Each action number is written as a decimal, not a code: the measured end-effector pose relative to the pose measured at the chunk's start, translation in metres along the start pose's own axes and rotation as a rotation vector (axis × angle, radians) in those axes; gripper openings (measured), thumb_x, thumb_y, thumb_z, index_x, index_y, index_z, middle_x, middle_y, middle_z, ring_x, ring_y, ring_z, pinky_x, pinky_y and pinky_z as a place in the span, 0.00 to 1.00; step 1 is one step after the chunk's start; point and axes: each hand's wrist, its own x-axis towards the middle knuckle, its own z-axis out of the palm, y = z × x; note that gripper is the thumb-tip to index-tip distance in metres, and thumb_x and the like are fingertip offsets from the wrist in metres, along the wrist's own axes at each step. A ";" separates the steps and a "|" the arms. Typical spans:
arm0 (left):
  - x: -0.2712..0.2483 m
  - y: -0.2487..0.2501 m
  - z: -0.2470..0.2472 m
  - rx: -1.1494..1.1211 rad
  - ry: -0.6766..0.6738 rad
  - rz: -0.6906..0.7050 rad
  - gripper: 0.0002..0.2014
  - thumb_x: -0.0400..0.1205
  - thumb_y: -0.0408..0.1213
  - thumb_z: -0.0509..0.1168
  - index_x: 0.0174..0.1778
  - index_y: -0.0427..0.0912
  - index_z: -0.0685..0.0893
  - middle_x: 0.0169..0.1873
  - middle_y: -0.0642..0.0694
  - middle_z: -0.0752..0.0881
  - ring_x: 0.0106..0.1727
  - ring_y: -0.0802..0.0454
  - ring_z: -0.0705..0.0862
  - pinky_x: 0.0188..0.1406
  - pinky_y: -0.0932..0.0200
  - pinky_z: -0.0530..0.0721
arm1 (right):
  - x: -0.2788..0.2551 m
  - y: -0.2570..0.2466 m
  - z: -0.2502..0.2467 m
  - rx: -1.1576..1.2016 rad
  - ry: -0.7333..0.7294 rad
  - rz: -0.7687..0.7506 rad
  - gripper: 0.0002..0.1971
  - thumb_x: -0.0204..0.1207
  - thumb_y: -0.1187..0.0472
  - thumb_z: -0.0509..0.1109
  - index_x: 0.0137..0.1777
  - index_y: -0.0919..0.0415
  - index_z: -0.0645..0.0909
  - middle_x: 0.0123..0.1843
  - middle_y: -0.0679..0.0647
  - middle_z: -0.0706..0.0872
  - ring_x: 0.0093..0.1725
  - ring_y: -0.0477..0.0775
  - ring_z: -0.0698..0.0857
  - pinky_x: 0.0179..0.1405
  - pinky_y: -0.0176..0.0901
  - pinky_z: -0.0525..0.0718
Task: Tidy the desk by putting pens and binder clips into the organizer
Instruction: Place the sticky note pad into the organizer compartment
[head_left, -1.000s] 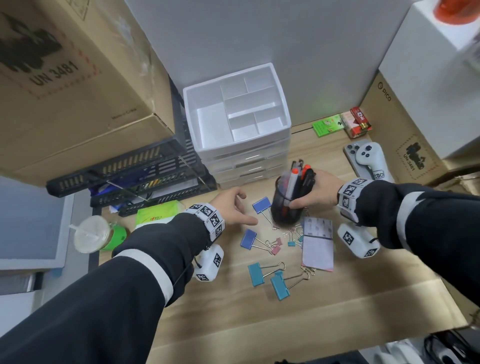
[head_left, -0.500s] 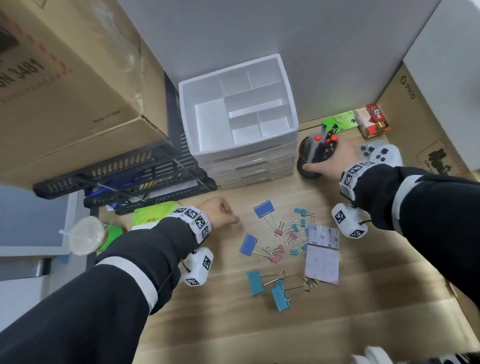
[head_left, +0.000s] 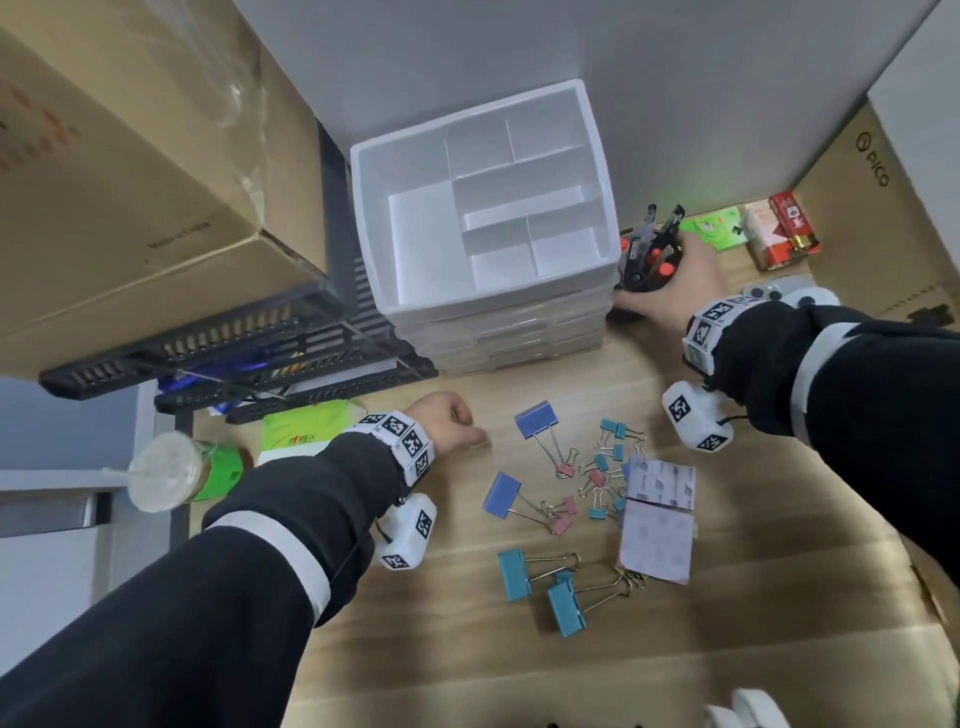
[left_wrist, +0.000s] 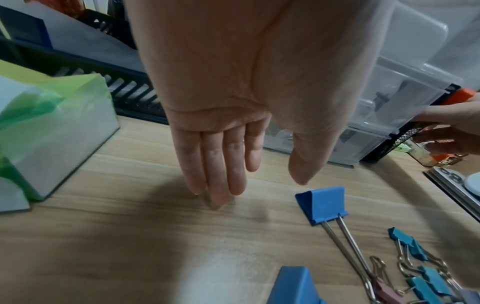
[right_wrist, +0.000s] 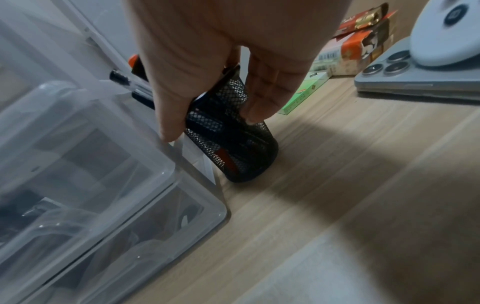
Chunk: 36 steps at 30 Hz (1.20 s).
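Observation:
The white organizer (head_left: 493, 312), its top tray split into compartments, stands on clear drawers at the back of the desk. My right hand (head_left: 675, 296) grips a black mesh pen cup (head_left: 647, 265) full of pens (head_left: 652, 228), right against the organizer's right side. In the right wrist view my thumb and fingers (right_wrist: 254, 98) wrap the cup (right_wrist: 233, 144), whose base is on the desk. Several binder clips lie mid-desk: large blue (head_left: 537, 418), teal (head_left: 514, 574), and small ones (head_left: 605, 473). My left hand (head_left: 452, 423) rests with straight fingers (left_wrist: 215, 174) on the wood, left of a blue clip (left_wrist: 322, 203).
A pad of sheets (head_left: 657, 525) lies among the clips. Black mesh trays (head_left: 234, 353) and cardboard boxes fill the left. A green tissue pack (head_left: 296, 436) and a lidded cup (head_left: 166, 470) sit front left. A white controller (head_left: 789, 296) and red packets (head_left: 779, 236) lie at the right.
My right hand has carried the pen cup from over the clips to the back right, beside the organizer. My left hand has drawn back a little to the left.

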 end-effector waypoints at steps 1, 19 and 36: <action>0.000 0.001 0.001 -0.005 -0.003 0.004 0.18 0.72 0.50 0.78 0.51 0.45 0.86 0.49 0.46 0.90 0.51 0.47 0.88 0.52 0.54 0.84 | -0.001 0.001 0.001 0.028 -0.005 0.019 0.60 0.41 0.36 0.87 0.74 0.59 0.68 0.68 0.54 0.80 0.66 0.54 0.81 0.70 0.54 0.80; -0.038 0.000 0.016 -0.009 -0.021 0.072 0.17 0.74 0.46 0.77 0.54 0.41 0.87 0.50 0.45 0.90 0.51 0.47 0.87 0.55 0.53 0.85 | -0.102 0.032 0.006 -0.810 -0.867 0.225 0.21 0.58 0.50 0.88 0.43 0.63 0.88 0.41 0.53 0.92 0.39 0.53 0.90 0.35 0.37 0.84; -0.076 -0.032 0.034 0.038 -0.041 0.077 0.15 0.73 0.47 0.77 0.51 0.44 0.86 0.47 0.47 0.91 0.50 0.46 0.90 0.56 0.48 0.88 | -0.153 0.040 0.000 -0.741 -0.731 0.098 0.07 0.68 0.61 0.79 0.42 0.60 0.83 0.41 0.56 0.86 0.39 0.54 0.83 0.42 0.43 0.85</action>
